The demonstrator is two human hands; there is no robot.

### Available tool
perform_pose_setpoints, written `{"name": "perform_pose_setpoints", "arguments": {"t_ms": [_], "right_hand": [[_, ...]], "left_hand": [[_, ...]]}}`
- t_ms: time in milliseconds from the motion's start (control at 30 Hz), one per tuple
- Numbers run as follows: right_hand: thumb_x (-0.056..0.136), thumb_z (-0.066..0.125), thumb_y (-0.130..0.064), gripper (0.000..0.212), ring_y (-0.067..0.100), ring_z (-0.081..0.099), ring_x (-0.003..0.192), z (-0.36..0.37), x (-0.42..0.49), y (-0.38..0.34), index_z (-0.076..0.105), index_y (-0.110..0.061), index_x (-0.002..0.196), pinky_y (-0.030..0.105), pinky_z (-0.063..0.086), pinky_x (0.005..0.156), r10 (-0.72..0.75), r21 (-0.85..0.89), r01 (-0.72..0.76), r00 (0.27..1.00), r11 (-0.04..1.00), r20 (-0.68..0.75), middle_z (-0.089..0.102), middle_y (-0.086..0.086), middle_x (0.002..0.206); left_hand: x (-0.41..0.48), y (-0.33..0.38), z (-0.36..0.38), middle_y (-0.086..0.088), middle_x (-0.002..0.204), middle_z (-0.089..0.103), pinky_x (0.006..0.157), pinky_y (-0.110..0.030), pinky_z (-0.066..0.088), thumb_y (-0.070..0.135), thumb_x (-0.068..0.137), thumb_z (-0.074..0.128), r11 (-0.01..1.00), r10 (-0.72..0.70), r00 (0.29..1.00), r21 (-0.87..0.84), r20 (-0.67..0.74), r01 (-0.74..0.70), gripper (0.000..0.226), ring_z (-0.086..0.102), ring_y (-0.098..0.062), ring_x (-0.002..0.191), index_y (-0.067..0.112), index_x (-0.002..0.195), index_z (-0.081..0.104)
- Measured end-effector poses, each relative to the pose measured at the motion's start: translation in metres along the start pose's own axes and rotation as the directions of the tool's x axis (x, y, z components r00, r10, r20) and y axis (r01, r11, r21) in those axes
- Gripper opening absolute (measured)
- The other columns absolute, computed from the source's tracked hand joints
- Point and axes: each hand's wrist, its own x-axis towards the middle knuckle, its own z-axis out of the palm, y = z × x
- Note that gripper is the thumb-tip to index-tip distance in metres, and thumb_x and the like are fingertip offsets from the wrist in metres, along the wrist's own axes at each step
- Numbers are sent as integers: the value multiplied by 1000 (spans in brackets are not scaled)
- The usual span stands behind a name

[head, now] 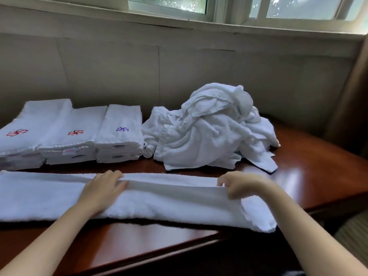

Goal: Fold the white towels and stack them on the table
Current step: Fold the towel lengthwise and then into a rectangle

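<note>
A long white towel lies across the near part of the brown table, folded lengthwise. My left hand lies on its middle, fingers curled over the folded upper edge. My right hand pinches that same edge further right. Behind, at the left, stand three stacks of folded white towels: two with red emblems and one with a purple emblem. A heap of unfolded white towels sits at the back right.
The wall and a window sill rise right behind the table. The table's near edge runs diagonally at the lower right, with carpet beyond it. Bare wood shows at the right and in front of the long towel.
</note>
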Motion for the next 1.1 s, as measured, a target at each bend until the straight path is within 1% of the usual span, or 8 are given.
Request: {"name": "perform_pose_setpoints", "arguments": {"t_ms": [100,233,367,567,800,933,1033,1100], "right_hand": [[78,57,-8,3,18,49,60,-11,-5,35,55,-9,77,18,37,46,179,-43,-181,983,983,-48,54,3,69],[82,57,-11,28,14,45,50,-9,2,72,43,-14,58,15,35,35,329,88,-318,923,944,-200,45,1,60],[87,49,-18,15,18,53,62,6,19,82,61,-9,86,20,40,43,405,181,-366,872,913,-275,57,5,76],[98,34,-24,33,30,53,112,15,31,78,57,-11,118,36,43,87,517,217,-470,791,856,-326,57,12,126],[94,42,-13,35,30,47,124,19,32,56,47,-10,129,36,43,92,609,142,-600,723,788,-326,49,11,134],[87,48,-12,38,32,45,114,28,31,11,39,-14,123,35,39,89,293,-173,-489,730,855,-617,44,10,124],[91,43,-17,26,27,48,115,38,43,-42,52,-14,116,34,35,91,-96,-240,-61,801,969,-591,50,6,119],[99,35,-31,34,26,47,119,49,52,-77,55,-13,119,34,35,97,-253,-160,199,837,967,-485,53,6,123]], "left_hand": [[2,1,-5,2,102,59,83,-38,42,40,99,40,999,-27,996,-29,-83,25,23,52,-23,100,22,96,54],[14,-2,-3,6,93,59,81,-38,42,35,99,42,997,-60,993,-59,-102,54,23,54,-21,95,23,85,55],[25,0,0,7,94,59,81,-37,39,34,100,42,994,-95,991,-60,-99,89,22,54,-20,97,25,85,55],[32,2,5,3,89,62,70,-34,39,31,100,41,989,-124,977,-97,-173,108,25,52,-20,83,22,83,57],[35,5,9,-2,101,58,73,-34,41,29,101,39,991,-133,977,-22,-168,132,25,50,-24,98,21,98,63],[32,15,6,-7,107,49,73,-39,47,32,97,50,984,-157,964,48,-216,171,21,43,-26,104,12,103,55],[30,26,2,-7,105,57,72,-37,49,26,101,44,981,-128,975,124,-182,152,21,54,-27,96,9,101,56],[29,28,1,-7,106,58,76,-35,47,25,103,35,979,-105,984,160,-142,127,30,56,-27,98,8,102,60]]}}
